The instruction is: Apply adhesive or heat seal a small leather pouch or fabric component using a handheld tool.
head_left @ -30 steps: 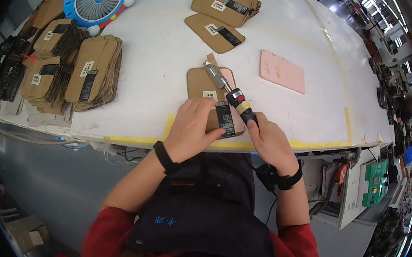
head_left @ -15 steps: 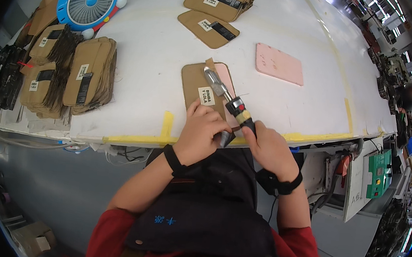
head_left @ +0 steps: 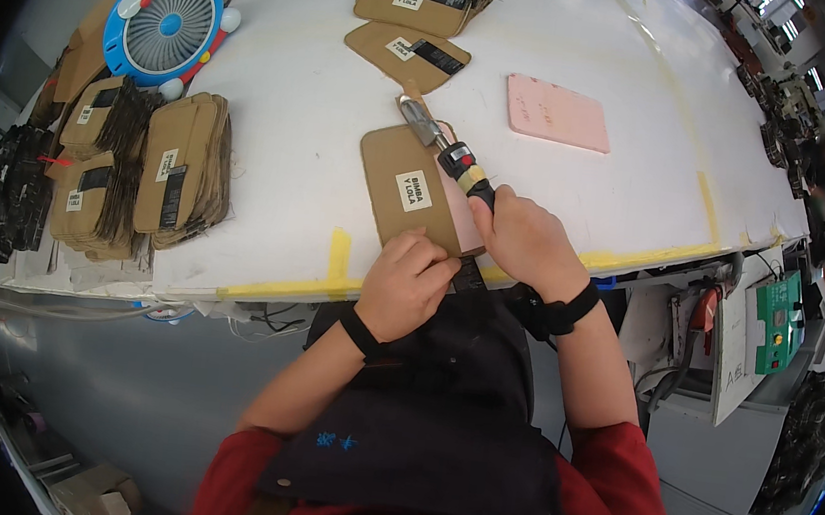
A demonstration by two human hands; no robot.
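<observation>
My right hand (head_left: 533, 238) is closed around the black handle of a hand tool (head_left: 463, 162) with red and yellow parts and a shiny metal head. That head angles up and left across the far edge of a brown fabric panel (head_left: 389, 175). A small brown strip (head_left: 411, 88) shows at the tool's tip; whether it is attached I cannot tell. The panel bears a white label (head_left: 413, 191), and pink material (head_left: 457, 207) shows along its right side. At its near edge my left hand (head_left: 405, 282) has bunched fingers pressing on the panel, beside a black label (head_left: 469, 278).
A pink plate (head_left: 558, 113) lies on the white table to the right. Brown panels (head_left: 414, 1) lie at the far side, with more stacks (head_left: 181, 168) at left. Behind those stands a blue fan (head_left: 165, 25). Yellow tape (head_left: 288, 290) lines the near edge. A green box (head_left: 778, 321) is at right.
My right hand and the tool have moved up and left, its tip now past the panel's far edge. My left hand has shifted slightly nearer to me, uncovering more panel.
</observation>
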